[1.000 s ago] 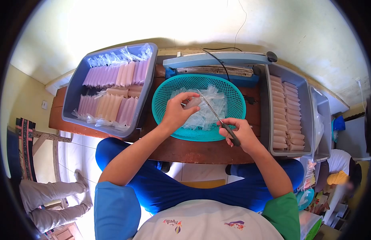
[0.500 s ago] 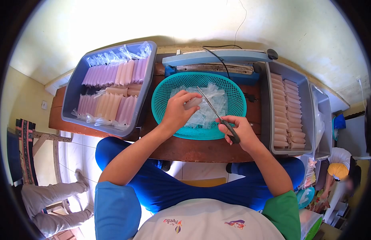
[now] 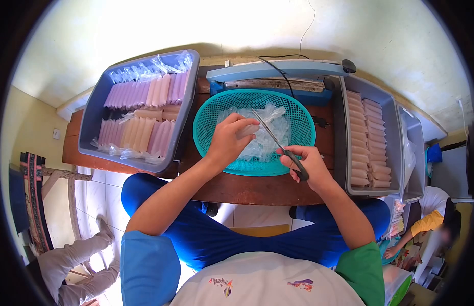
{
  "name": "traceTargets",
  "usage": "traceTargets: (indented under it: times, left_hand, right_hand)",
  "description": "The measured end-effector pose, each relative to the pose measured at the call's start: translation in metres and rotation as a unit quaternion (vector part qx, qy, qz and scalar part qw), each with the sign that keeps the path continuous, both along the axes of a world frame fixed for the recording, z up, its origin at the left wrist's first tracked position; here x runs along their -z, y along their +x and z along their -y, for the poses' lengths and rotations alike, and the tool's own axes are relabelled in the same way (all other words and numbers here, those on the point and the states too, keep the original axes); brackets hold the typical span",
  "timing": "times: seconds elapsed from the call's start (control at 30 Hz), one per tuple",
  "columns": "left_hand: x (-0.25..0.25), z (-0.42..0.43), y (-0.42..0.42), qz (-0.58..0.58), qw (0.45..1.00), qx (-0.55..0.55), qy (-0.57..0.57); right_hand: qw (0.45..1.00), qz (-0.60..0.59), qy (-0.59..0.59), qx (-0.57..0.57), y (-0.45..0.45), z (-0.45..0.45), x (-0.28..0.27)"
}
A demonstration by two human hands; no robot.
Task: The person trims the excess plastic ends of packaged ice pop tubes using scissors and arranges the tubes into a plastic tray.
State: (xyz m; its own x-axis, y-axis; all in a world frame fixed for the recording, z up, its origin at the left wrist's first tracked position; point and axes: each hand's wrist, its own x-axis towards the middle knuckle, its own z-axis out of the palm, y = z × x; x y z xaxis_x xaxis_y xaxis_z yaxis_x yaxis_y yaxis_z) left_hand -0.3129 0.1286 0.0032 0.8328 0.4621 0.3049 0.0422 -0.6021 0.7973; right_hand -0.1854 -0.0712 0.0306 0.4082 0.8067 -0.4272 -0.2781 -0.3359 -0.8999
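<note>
My left hand (image 3: 227, 138) is closed around a small filled plastic tube (image 3: 246, 131), pale in colour and mostly hidden by the fingers. In my right hand (image 3: 309, 166) is a pair of scissors (image 3: 299, 164) with dark handles. Their blades slant up and left, with the tips close to the left fingers; they look nearly closed. Both hands are over a turquoise oval plastic basket (image 3: 200, 133). Clear plastic scraps (image 3: 277, 118) lie in the basket beneath the blades.
Left stands a grey tub (image 3: 84, 136) of purple and pinkish filled tubes. Another grey tub (image 3: 341, 148) with pinkish tubes is at right. Behind the basket sits a blue bar sealer (image 3: 277, 70) with a black cord. A person's legs (image 3: 76, 255) and another person's arm (image 3: 413, 235) are nearby.
My hands hold almost the same pose, with the scissors shifted very slightly. At the right, the other person's arm has moved; at the left, the person's legs have shifted a little.
</note>
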Motion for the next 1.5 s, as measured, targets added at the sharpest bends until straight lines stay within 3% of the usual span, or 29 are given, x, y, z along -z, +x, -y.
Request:
traceTargets:
  times: [0.43,0.53,0.63,0.7,0.73,0.8,0.87,1.0,1.07,1.2,1.33,1.43,1.5]
  left_hand:
    - [0.0,-0.003,-0.002,-0.008,1.0,-0.006,0.005]
    - [-0.001,-0.002,0.0,-0.01,1.0,-0.014,-0.009]
    - [-0.003,-0.005,0.0,-0.022,0.999,-0.022,-0.023]
    - [-0.004,-0.006,0.0,-0.033,0.999,-0.024,-0.021]
    - [-0.004,-0.006,0.0,-0.024,0.998,-0.03,-0.053]
    - [-0.003,-0.008,0.0,-0.014,0.996,-0.036,-0.085]
    - [-0.002,-0.01,-0.001,-0.013,0.985,-0.049,-0.164]
    - [-0.003,-0.015,-0.003,-0.012,0.98,-0.045,-0.195]
    - [-0.006,-0.017,-0.003,0.022,0.952,-0.023,-0.303]
    - [0.003,-0.027,-0.002,0.068,0.926,-0.01,-0.372]
    - [0.002,-0.027,-0.002,0.115,0.875,0.003,-0.47]
    - [0.001,-0.023,-0.002,0.135,0.852,0.034,-0.504]
    - [-0.001,-0.02,-0.003,0.149,0.844,0.051,-0.513]
  right_hand:
    - [1.0,0.017,-0.01,0.021,0.005,0.002,-0.006]
    - [0.998,0.067,-0.009,0.018,0.005,-0.001,-0.008]
    - [0.982,0.173,-0.069,-0.015,0.008,-0.005,-0.006]
    - [0.911,0.409,-0.024,-0.055,0.012,-0.009,0.007]
    - [0.91,0.411,-0.023,-0.055,0.012,-0.011,0.012]
    - [0.844,0.531,0.005,-0.07,0.009,-0.017,0.019]
    - [0.84,0.535,0.0,-0.085,0.003,-0.024,0.019]
    - [0.826,0.549,-0.039,-0.119,-0.009,-0.043,0.03]
    - [0.815,0.565,-0.029,-0.124,-0.009,-0.051,0.045]
    - [0.765,0.623,-0.02,-0.159,-0.011,-0.057,0.061]
    - [0.755,0.63,-0.021,-0.18,-0.008,-0.056,0.064]
    - [0.759,0.635,0.001,-0.142,-0.006,-0.055,0.053]
    - [0.846,0.524,0.088,-0.05,-0.001,-0.057,0.045]
